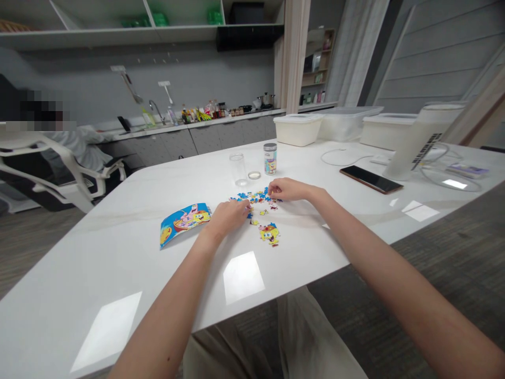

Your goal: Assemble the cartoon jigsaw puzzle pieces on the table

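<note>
Loose jigsaw puzzle pieces [258, 197], mostly blue, lie in a heap on the white table [138, 279]. My left hand [231, 217] reaches to the heap's left side, its fingers curled together; whatever is under the fingertips is hidden. At the right side of the heap, my right hand [286, 189] has its fingers drawn in a pinch among the pieces; what they hold, if anything, is too small to make out. Nearer me lies a joined puzzle section [269, 234] with a yellow cartoon face. A curved picture sheet [185, 222] rests left of my left hand.
Behind the heap stand a clear jar [238, 169], a round lid [254, 175] and a capped printed can [270, 159]. To the right are a phone [371, 179], a large bottle [418, 142], cables and plastic bins [298, 130]. A person sits at far left near a white chair [59, 168].
</note>
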`<state>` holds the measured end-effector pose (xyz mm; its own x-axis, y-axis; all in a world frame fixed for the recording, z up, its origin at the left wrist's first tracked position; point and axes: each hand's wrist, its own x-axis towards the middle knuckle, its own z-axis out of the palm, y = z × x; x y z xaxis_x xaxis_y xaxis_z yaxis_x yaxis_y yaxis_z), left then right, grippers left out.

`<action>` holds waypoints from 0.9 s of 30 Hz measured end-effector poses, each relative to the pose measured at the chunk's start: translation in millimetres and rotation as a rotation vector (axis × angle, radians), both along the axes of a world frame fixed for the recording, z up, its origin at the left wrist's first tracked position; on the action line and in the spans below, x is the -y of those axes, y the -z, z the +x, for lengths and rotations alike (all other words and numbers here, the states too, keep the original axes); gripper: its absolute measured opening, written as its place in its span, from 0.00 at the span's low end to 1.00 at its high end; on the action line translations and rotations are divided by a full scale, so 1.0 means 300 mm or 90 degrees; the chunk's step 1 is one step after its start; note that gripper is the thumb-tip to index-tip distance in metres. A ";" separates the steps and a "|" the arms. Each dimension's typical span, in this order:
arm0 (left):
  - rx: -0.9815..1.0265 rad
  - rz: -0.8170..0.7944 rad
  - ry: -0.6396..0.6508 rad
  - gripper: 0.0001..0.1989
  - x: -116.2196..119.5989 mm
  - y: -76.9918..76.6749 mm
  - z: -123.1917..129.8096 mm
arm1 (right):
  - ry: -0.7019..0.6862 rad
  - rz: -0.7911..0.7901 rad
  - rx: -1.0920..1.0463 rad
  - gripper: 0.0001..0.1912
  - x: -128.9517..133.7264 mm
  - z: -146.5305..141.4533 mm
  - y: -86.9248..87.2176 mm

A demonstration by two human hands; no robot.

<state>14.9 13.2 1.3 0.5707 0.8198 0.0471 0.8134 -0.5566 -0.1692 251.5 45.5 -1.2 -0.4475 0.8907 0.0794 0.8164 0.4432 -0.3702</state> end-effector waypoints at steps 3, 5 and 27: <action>-0.012 0.014 -0.020 0.17 0.001 -0.002 -0.001 | -0.029 0.062 0.010 0.15 0.001 -0.033 0.013; -0.017 0.019 -0.035 0.17 0.004 -0.005 -0.001 | -0.053 0.061 0.017 0.15 0.003 -0.049 0.021; -0.022 0.059 -0.246 0.17 -0.014 -0.018 -0.058 | 0.369 -0.016 0.097 0.16 -0.032 0.095 0.020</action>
<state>-2.4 17.3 6.7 0.2243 0.9675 0.1166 0.9527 -0.1925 -0.2350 280.1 55.2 -7.1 0.1074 0.9938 0.0284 0.9673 -0.0979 -0.2339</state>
